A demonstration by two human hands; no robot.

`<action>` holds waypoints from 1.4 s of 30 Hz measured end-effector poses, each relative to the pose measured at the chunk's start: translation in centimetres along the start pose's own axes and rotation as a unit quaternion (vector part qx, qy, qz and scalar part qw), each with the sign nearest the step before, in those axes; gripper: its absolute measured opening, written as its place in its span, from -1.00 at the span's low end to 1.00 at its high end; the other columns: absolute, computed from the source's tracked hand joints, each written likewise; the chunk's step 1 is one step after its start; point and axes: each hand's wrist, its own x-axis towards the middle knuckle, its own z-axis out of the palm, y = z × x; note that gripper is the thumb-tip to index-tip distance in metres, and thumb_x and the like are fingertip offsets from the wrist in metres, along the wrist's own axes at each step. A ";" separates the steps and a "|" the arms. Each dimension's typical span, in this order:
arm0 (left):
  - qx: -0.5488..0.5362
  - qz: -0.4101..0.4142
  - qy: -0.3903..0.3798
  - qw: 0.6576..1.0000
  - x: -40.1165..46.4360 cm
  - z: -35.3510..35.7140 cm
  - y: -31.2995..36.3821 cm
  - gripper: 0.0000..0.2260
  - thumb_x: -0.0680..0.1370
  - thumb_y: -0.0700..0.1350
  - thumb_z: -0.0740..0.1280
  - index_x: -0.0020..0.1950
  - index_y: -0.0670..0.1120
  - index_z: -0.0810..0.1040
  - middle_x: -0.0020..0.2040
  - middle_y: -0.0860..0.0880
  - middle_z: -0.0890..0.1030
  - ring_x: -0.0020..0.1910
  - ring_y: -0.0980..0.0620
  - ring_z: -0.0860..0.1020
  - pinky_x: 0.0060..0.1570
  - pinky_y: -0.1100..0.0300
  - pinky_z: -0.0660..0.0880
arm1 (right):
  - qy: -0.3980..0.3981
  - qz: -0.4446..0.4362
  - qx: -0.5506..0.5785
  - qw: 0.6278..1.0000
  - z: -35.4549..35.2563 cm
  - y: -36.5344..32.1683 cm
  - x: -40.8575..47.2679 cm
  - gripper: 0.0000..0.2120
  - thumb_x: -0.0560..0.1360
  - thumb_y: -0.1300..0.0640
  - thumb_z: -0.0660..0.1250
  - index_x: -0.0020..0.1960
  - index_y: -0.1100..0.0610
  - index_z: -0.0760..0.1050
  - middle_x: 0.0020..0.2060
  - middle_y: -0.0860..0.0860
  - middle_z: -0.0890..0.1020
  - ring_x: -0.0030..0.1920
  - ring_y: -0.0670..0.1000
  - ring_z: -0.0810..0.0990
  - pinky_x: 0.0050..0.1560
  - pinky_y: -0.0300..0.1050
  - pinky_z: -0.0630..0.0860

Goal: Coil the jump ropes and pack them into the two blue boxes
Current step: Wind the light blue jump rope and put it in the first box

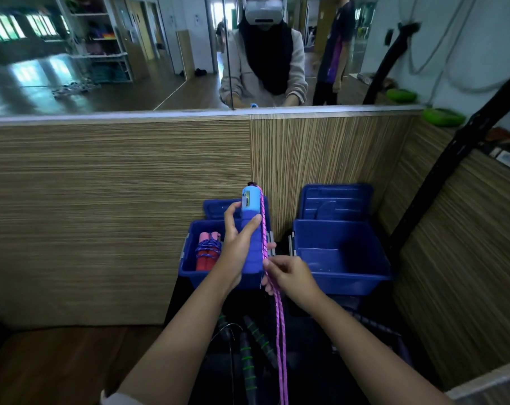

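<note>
- Left hand (238, 244) grips the blue handles (251, 229), held upright over the left box (189, 267).
- Right hand (288, 274) pinches the pink rope (280, 317), which runs down the handles' right side and hangs in two strands.
- Left box already holds a coiled rope with red handles (207, 251).
- Right box (341, 258) sits just beside it, lid (337, 201) up behind.
- No readable writing anywhere; the small panel on the handle is too blurred.

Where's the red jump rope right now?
The red rope lies coiled in the left blue box, just left of the left hand.
</note>
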 end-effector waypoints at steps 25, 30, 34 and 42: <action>0.640 0.223 -0.235 0.696 -3.8 -4.5 1.4 -0.56 0.48 0.29 0.08 0.36 0.36 0.19 0.11 -0.05 0.38 -0.17 -0.08 0.54 -0.05 0.14 0.49 | -0.059 -0.224 -0.381 0.895 -9.5 -11.7 -3.2 -0.89 0.52 0.11 0.32 0.00 0.06 0.60 -0.20 -0.06 0.60 -0.18 -0.04 0.56 -0.13 -0.04 0.51; 0.607 0.261 -0.270 0.701 -5.7 -3.4 2.7 -0.65 0.57 0.27 -0.07 0.33 0.26 0.19 0.11 -0.11 0.41 -0.16 -0.07 0.50 -0.06 0.01 0.49 | -0.095 -0.163 -0.316 0.930 -10.2 -12.6 -2.7 -0.87 0.53 0.14 0.31 -0.01 0.12 0.61 -0.15 -0.04 0.64 -0.06 -0.05 0.60 0.01 -0.04 0.53; 0.580 0.297 -0.291 0.700 -7.0 -2.3 3.2 -0.59 0.58 0.27 0.03 0.34 0.10 0.11 0.01 0.09 0.40 -0.14 -0.02 0.48 -0.10 0.07 0.45 | -0.151 -0.146 -0.233 0.950 -9.3 -12.9 -2.6 -0.84 0.53 0.19 0.30 0.01 0.24 0.61 -0.19 -0.04 0.65 -0.18 -0.21 0.58 -0.12 -0.34 0.46; 0.525 0.261 -0.191 0.787 -7.1 -1.7 5.8 -0.42 0.48 0.32 0.21 0.41 0.10 0.19 0.22 0.11 0.47 0.12 0.16 0.49 0.09 0.26 0.34 | -0.135 -0.048 -0.035 0.989 -5.8 -9.4 -2.2 -0.80 0.48 0.37 0.28 -0.20 0.14 0.58 -0.42 -0.01 0.62 -0.38 -0.08 0.57 -0.32 -0.16 0.51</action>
